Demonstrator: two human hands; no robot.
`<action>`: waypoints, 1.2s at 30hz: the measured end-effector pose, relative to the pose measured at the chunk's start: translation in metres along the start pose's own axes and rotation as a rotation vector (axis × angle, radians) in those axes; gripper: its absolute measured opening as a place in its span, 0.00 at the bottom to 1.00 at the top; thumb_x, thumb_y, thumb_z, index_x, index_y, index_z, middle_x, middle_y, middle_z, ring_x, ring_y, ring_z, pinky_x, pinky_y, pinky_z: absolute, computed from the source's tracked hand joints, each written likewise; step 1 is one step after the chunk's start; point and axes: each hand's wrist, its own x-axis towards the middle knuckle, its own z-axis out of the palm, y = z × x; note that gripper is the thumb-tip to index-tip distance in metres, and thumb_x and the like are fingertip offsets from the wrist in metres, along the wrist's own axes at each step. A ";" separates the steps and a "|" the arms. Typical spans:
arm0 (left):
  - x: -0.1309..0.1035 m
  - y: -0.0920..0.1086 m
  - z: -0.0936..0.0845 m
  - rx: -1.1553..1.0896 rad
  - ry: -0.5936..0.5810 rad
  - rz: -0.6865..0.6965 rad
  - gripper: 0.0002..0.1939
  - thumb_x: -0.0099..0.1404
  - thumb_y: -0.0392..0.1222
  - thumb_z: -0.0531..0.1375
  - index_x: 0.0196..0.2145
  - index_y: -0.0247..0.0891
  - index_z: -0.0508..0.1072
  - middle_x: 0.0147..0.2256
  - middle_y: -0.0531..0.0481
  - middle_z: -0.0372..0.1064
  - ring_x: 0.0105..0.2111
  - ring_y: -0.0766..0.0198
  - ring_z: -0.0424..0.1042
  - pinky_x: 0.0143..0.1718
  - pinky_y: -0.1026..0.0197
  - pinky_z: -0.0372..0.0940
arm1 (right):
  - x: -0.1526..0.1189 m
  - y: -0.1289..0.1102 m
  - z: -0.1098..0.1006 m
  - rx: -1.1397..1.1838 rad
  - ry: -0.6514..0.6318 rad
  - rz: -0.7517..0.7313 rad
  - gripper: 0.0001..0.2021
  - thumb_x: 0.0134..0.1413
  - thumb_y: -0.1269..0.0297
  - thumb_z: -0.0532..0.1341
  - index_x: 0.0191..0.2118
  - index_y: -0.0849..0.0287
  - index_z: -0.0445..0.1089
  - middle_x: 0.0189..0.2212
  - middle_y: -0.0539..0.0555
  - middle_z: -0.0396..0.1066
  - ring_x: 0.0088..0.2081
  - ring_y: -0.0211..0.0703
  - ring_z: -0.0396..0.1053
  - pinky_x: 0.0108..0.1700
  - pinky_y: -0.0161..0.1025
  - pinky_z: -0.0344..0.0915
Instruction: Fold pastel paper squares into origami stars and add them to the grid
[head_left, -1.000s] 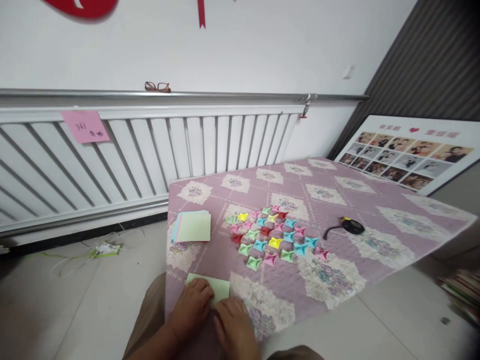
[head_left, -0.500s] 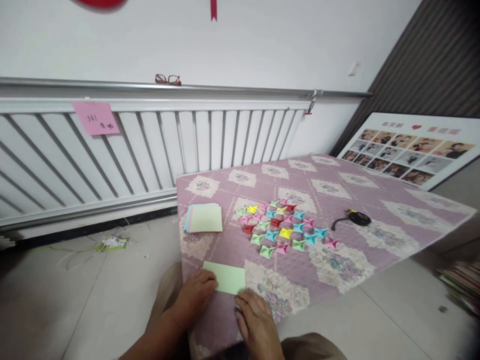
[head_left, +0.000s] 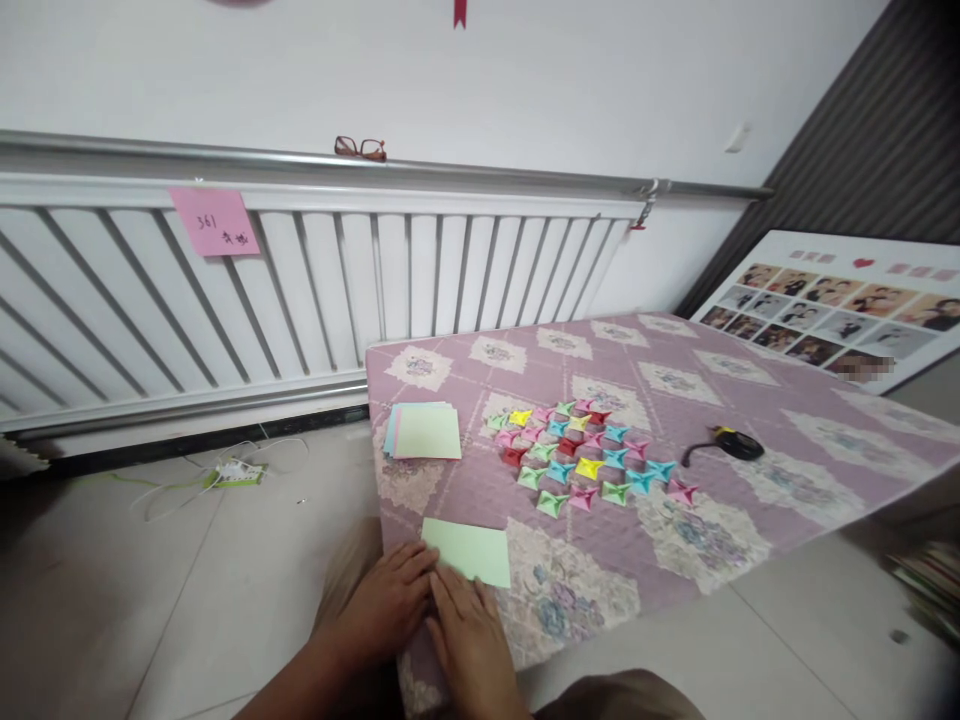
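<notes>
A light green sheet of paper (head_left: pixel 476 553) lies on the near left part of the cloth-covered table, looking folded over into a rectangle. My left hand (head_left: pixel 391 598) holds down its left end, fingers bent and pressed together on the corner. Beside it, my right hand (head_left: pixel 471 632) lies with fingers stretched along the paper's near edge, its fingertips touching the left hand's. The hands cover the near left corner of the sheet. Farther back is a stack of coloured paper (head_left: pixel 427 432), pale green on top. Small folded paper pieces (head_left: pixel 589 467) in several colours stand in rows to the right.
A black coiled cable (head_left: pixel 739 443) rests on the patterned tablecloth (head_left: pixel 675 340). Behind the table runs a white radiator (head_left: pixel 442 270) with a pink note (head_left: pixel 215 222) and glasses (head_left: pixel 361 149) on the pipe above. A power strip (head_left: pixel 238 473) sits on the floor. A photo board (head_left: pixel 832 300) leans at right.
My right hand has slid left along the paper's near edge, from its right corner to beside my left hand. The left hand stays at the left end. The view has shifted slightly.
</notes>
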 end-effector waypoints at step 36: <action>0.017 -0.010 -0.015 0.001 0.063 -0.084 0.12 0.62 0.31 0.55 0.43 0.41 0.69 0.48 0.48 0.66 0.47 0.57 0.63 0.48 0.53 0.59 | 0.035 0.032 -0.010 -0.090 -0.085 0.019 0.03 0.55 0.71 0.60 0.32 0.56 0.69 0.33 0.51 0.69 0.38 0.43 0.65 0.43 0.39 0.60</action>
